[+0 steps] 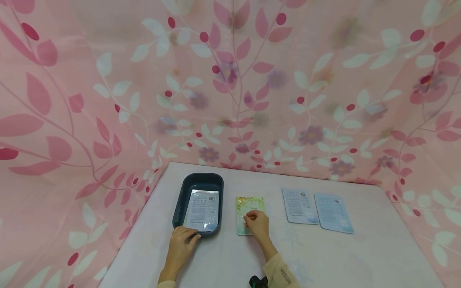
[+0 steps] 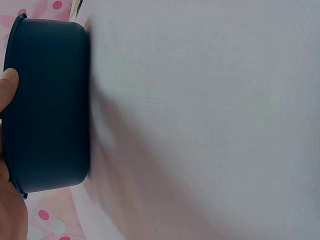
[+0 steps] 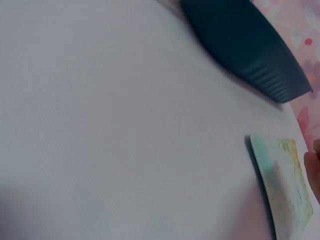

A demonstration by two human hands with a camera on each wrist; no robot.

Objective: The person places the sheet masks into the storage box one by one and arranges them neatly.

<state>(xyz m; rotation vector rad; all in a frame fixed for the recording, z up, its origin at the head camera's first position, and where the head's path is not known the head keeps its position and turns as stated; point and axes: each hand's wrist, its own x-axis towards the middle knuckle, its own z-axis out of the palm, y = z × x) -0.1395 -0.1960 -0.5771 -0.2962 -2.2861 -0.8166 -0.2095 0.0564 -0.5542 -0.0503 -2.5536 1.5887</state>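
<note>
My left hand grips the near rim of a dark blue tray. In the left wrist view, the thumb lies over the rim against the outer wall. Inside the tray lies a pale blue and silver sachet with printed text and a barcode; another edge peeks out beneath it. My right hand is over a green patterned sachet lying on the table, its fingers loosely bent. The right wrist view shows only fingertips at the edge, near this sachet, and nothing held; contact is unclear.
Two light blue printed sachets lie side by side at the right of the white table. A black object shows by the right sleeve. Pink floral cloth hangs behind and at both sides of the table.
</note>
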